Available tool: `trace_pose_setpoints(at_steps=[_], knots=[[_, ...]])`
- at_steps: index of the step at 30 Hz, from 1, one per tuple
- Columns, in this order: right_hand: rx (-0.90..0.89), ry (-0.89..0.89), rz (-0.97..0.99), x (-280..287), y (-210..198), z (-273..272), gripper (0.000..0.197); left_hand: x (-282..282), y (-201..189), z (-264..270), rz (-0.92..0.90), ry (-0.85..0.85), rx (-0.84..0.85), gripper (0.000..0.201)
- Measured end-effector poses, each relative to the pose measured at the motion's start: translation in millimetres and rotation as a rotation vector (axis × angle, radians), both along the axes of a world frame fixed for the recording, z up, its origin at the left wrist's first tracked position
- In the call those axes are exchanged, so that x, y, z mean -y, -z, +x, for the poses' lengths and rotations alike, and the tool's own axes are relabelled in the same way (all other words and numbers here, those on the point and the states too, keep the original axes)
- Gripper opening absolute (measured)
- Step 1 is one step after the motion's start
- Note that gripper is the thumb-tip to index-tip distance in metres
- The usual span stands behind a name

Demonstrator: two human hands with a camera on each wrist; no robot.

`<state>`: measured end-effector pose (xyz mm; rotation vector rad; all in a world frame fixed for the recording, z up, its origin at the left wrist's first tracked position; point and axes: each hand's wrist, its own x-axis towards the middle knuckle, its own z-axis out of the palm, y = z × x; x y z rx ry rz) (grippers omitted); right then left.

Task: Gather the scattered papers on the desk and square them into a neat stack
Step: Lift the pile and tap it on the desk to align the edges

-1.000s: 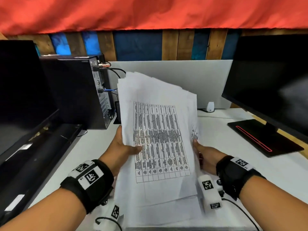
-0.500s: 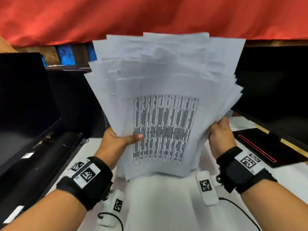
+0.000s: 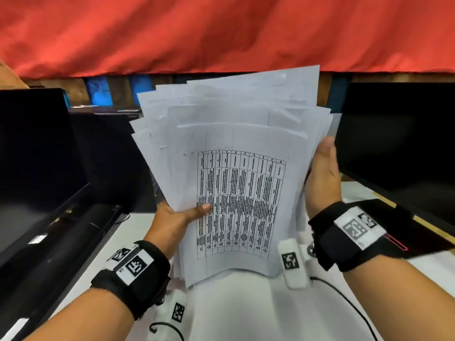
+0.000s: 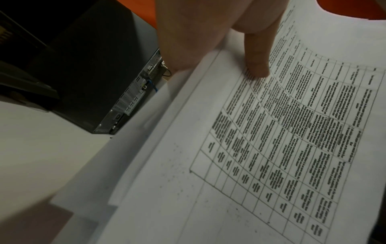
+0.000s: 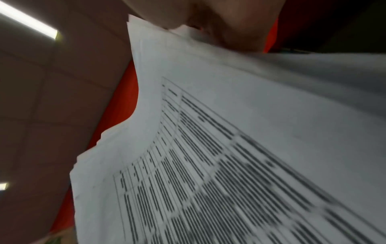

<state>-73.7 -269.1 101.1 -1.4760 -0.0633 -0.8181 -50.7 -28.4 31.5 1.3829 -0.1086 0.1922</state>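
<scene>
A fanned bundle of white papers (image 3: 236,173) stands nearly upright above the white desk (image 3: 236,306), its front sheet printed with a dense table. My left hand (image 3: 177,215) grips the lower left edge, thumb across the front sheet and fingers hidden behind. My right hand (image 3: 320,178) holds the right edge, thumb up along it. The top edges are uneven and spread apart. In the left wrist view my thumb (image 4: 256,66) presses on the printed papers (image 4: 261,148). The right wrist view shows the papers (image 5: 229,148) from below, blurred, with my right hand (image 5: 219,24) at their edge.
A black monitor (image 3: 398,143) stands at the right on a black base with a red stripe (image 3: 396,242). At the left are another dark screen (image 3: 32,148) and a black computer tower (image 4: 94,82). A red cloth (image 3: 221,33) hangs above the wooden back wall.
The bundle has been lifted off the desk and tipped upright. Since half a second ago it has narrowed, and my right hand has slid higher along the right edge.
</scene>
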Motion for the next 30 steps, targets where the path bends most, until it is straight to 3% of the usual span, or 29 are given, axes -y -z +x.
trace_pose_setpoints(at_steps=[2,4,5,9,12,15,18,21,26,30], knots=[[-0.104,-0.130,0.031,0.3,22.4,-2.6,0.083,-2.3,2.3,1.8,-0.016,0.013,-0.015,0.045],[-0.133,-0.163,-0.007,2.8,43.5,-8.3,0.103,-6.3,4.9,3.4,-0.028,0.018,-0.030,0.048],[-0.147,-0.178,-0.023,4.2,51.4,-10.2,0.098,-9.6,7.0,5.2,-0.038,0.027,-0.041,0.055],[-0.240,-0.266,-0.031,1.5,68.6,-6.7,0.043,-14.1,6.5,5.7,0.014,0.106,-0.054,0.076],[-0.196,-0.212,0.054,-5.3,62.7,-2.5,0.035,-6.0,1.3,3.1,0.030,0.060,0.009,0.061],[-0.096,-0.197,0.097,-9.2,52.3,-2.2,0.034,-0.1,-9.4,1.4,0.022,0.016,0.087,0.048],[-0.058,-0.206,0.068,-7.1,48.9,-4.6,0.032,-4.3,-16.8,5.8,0.005,0.007,0.104,0.054],[-0.106,-0.297,0.092,0.8,56.5,-6.4,0.041,-9.2,-14.6,10.2,0.006,0.033,0.081,0.058],[-0.258,-0.466,0.176,16.9,73.9,5.2,0.073,-8.9,-11.7,9.8,0.027,0.175,0.031,0.060],[-0.360,-0.526,0.075,29.0,73.8,12.4,0.082,-11.6,-13.2,11.6,0.077,0.260,0.018,0.063]])
